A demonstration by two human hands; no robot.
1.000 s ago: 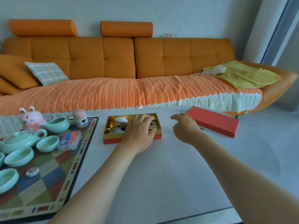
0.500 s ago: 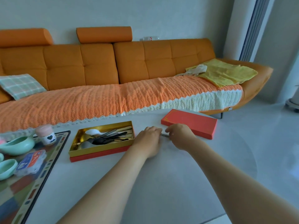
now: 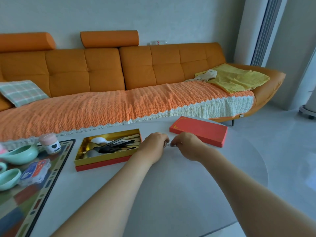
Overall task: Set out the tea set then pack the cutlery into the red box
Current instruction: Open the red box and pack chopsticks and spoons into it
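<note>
Both arms are reaching out over the white table (image 3: 171, 194). On the near left a patterned mat (image 3: 34, 194) is lying with mint green cups (image 3: 8, 178) and a small card pack (image 3: 35, 171) on it. Further out, the left hand (image 3: 153, 145) and right hand (image 3: 188, 144) are meeting, both pinching a small silvery piece of cutlery (image 3: 169, 144) between them, too hidden to say which kind. Just left of the hands, the red box (image 3: 106, 164) is sitting open with its gold lining showing, spoons and dark utensils (image 3: 112, 146) lying inside. The red lid (image 3: 199, 130) is resting just beyond the right hand. Behind everything, an orange sofa (image 3: 136, 69) is sitting against the wall.
</note>
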